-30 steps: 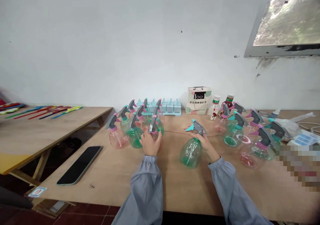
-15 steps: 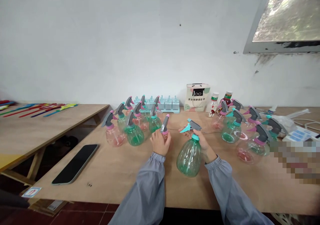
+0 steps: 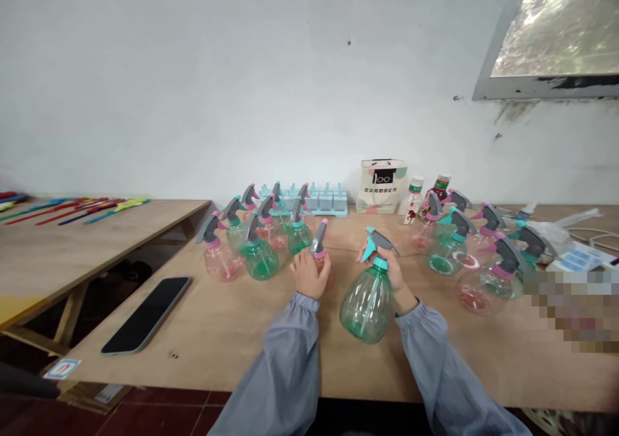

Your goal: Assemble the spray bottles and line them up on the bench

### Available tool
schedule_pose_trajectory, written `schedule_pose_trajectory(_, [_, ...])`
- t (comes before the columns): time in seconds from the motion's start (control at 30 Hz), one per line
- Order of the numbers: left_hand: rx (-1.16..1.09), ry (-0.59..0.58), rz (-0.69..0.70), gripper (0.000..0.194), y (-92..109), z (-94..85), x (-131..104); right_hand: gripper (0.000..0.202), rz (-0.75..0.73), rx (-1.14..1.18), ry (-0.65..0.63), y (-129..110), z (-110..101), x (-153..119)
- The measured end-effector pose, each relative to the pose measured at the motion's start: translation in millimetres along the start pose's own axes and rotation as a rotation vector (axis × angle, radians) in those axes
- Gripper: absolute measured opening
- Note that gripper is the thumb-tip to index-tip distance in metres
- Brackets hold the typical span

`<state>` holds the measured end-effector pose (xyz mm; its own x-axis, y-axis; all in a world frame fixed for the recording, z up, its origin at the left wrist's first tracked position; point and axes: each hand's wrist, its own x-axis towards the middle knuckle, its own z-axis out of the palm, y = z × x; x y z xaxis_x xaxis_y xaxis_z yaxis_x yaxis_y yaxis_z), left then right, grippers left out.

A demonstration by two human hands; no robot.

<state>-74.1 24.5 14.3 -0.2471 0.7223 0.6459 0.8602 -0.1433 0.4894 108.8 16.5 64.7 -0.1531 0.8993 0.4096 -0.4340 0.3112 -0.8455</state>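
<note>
My left hand (image 3: 309, 272) is wrapped round the neck of a pink spray bottle (image 3: 320, 263), whose grey and pink head sticks up above the fingers; most of its body is hidden. To the right, a clear green spray bottle (image 3: 366, 304) hangs tilted in my right hand (image 3: 393, 268), gripped at the neck just under its head. My fingertips reach round to the turquoise trigger (image 3: 368, 249), which sits close to the neck. Left of my hands, several pink and green spray bottles (image 3: 261, 260) stand grouped on the table (image 3: 232, 352).
More spray bottles (image 3: 442, 255) stand at the right. Behind are a light-blue ice-pop mould (image 3: 331, 202), a paper bag (image 3: 382, 191) and two labelled bottles (image 3: 413, 200). A phone (image 3: 147, 317) lies front left; coloured strips (image 3: 77, 210) lie on the other table.
The trigger of the green spray bottle has swung in toward its neck, and its head has tipped slightly. My left hand stays on the pink spray bottle.
</note>
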Motion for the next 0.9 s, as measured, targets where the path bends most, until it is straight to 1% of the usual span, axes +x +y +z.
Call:
schedule_pose_trajectory(0.1, [-0.003,-0.007,-0.001,0.033,0,-0.4,0,0.031,0.057,0.047,-0.046,1,1,-1])
schedule_pose_trajectory(0.17, [0.001,-0.011,-0.001,0.032,0,-0.8,0,0.032,0.086,0.065,-0.05,2,2,-2])
schedule_pose_trajectory(0.33, [0.011,0.007,0.006,0.031,1,-1.1,0,0.031,0.034,-0.04,0.042,0,3,-1])
schedule_pose_trajectory(0.4, [0.01,0.008,0.003,0.03,1,-0.9,0,0.033,0.053,-0.041,0.016,-1,3,-1])
schedule_pose_trajectory(0.5, [0.004,-0.001,-0.009,0.03,2,-1.2,0,0.031,0.09,0.016,-0.04,1,3,-1])
schedule_pose_trajectory(0.53, [0.002,-0.004,-0.012,0.03,2,-1.6,0,0.03,0.089,0.03,-0.041,3,3,-2])
schedule_pose_trajectory(0.6, [-0.002,-0.012,-0.014,0.031,3,-2.7,0,0.028,0.055,0.021,0.007,5,2,-2])
schedule_pose_trajectory(0.73, [-0.009,-0.025,-0.017,0.032,3,-4.4,1,0.029,-0.06,-0.096,0.173,3,-7,0])
schedule_pose_trajectory(0.8, [-0.012,-0.029,-0.017,0.032,3,-4.6,1,0.029,-0.116,-0.224,0.235,-2,-17,1])
schedule_pose_trajectory(0.9, [-0.021,-0.029,-0.011,0.031,3,-4.5,1,0.028,-0.194,-0.508,0.347,-11,-37,2])
